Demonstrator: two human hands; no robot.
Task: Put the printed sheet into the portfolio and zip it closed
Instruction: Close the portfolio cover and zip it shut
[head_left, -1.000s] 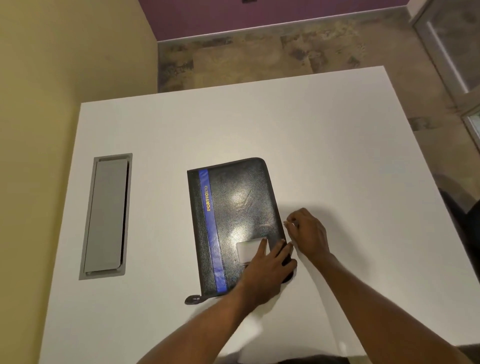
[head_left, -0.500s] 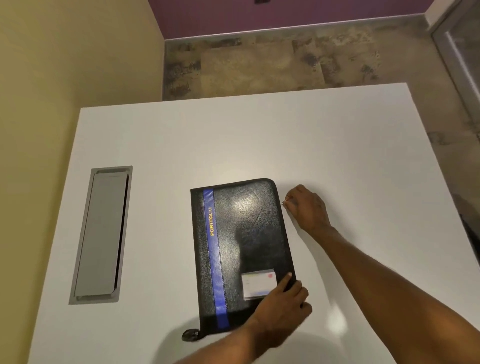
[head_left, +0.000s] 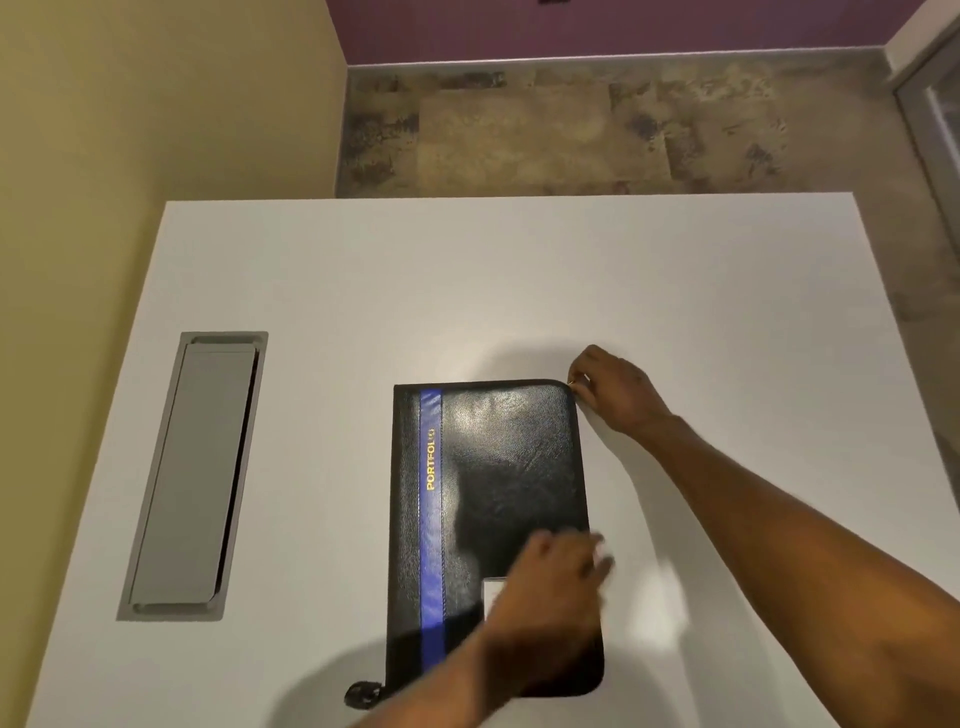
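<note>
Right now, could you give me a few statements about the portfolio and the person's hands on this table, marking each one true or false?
1. The portfolio lies flat on the white table with its cover shut. True.
2. The right hand pinches at the portfolio's far right corner. True.
3. The left hand rests on the grey floor panel. False: it lies on the portfolio's near right part, and the panel is untouched.
4. The blue stripe runs along the portfolio's right edge. False: it runs near the left edge.
5. A printed sheet lies loose beside the portfolio. False: no loose sheet is visible.
</note>
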